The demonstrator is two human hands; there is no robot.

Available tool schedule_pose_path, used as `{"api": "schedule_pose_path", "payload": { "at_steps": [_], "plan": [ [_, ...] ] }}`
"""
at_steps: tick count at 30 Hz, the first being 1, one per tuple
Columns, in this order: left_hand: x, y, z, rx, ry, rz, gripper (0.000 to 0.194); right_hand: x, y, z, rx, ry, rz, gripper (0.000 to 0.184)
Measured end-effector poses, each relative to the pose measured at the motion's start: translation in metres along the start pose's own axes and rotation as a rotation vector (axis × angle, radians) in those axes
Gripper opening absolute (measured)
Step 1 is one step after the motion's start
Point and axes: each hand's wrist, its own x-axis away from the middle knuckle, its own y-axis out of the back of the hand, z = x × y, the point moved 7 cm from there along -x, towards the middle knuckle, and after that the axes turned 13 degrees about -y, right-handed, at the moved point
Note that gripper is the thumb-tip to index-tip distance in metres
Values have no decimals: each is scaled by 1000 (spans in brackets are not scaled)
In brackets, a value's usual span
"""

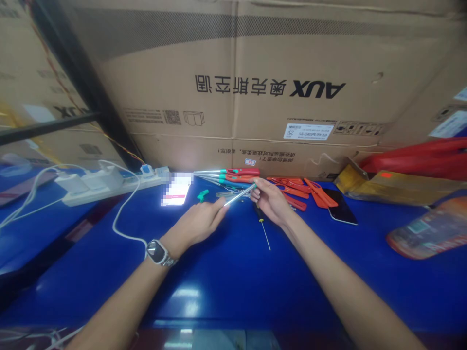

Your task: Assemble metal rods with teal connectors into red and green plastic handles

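Note:
A slim silver metal tube (239, 195) slants between my two hands above the blue tabletop. My left hand (200, 221), with a watch (156, 251) on its wrist, is closed round the tube's lower end. At the upper end, the fingertips of my right hand (270, 200) pinch it. Behind the tube lie several long-nosed lighters, among them a red lighter (242, 172). A small green plastic piece (203, 195) is left of them. Under my right hand a thin screwdriver (265, 236) points toward me, its handle partly hidden.
Orange-red plastic handle shells (321, 194) lie in a pile beside a dark phone (342, 208). A lit phone (177, 189) and a white power strip (124, 183) are on the left. A bottle (428, 231) lies at right. A large cardboard box (262, 53) stands behind.

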Motion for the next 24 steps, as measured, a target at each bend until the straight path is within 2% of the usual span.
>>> {"api": "schedule_pose_path", "payload": {
  "at_steps": [4, 12, 17, 20, 24],
  "plan": [
    [0, -1, 0, -40, 0, 8, 36, -1, 2, 1, 62, 48, -57, 28],
    [-2, -2, -1, -52, 2, 11, 36, 2, -2, 5, 103, 47, -37, 24],
    [0, 1, 0, -37, 1, -16, 36, 0, 2, 9, 28, 118, -133, 28],
    [0, 1, 2, -48, -5, -16, 36, 1, 8, 14, 149, 157, -169, 35],
    [0, 0, 1, -56, -19, -3, 37, 2, 13, 19, 438, 129, -174, 47]
  ]
}}
